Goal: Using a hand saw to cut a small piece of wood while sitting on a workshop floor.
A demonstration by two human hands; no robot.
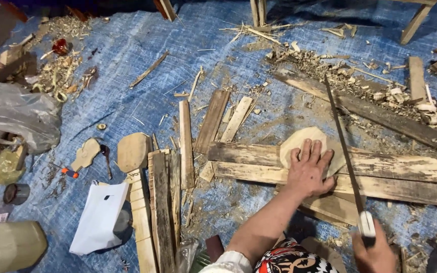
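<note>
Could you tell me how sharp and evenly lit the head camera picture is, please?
Head view: mostly sharp around the left hand pressing the wooden piece; the saw blade held by the right hand is crisp; even light on the blue tarp, darker top edge, wide-angle bending toward the corners.

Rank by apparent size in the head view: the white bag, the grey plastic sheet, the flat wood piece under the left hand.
1. grey plastic sheet
2. white bag: near it in size, and nearer the camera, so unsure
3. flat wood piece, partly under the left hand

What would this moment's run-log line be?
left hand: flat on wooden blank | right hand: gripping saw | blank on planks
</note>
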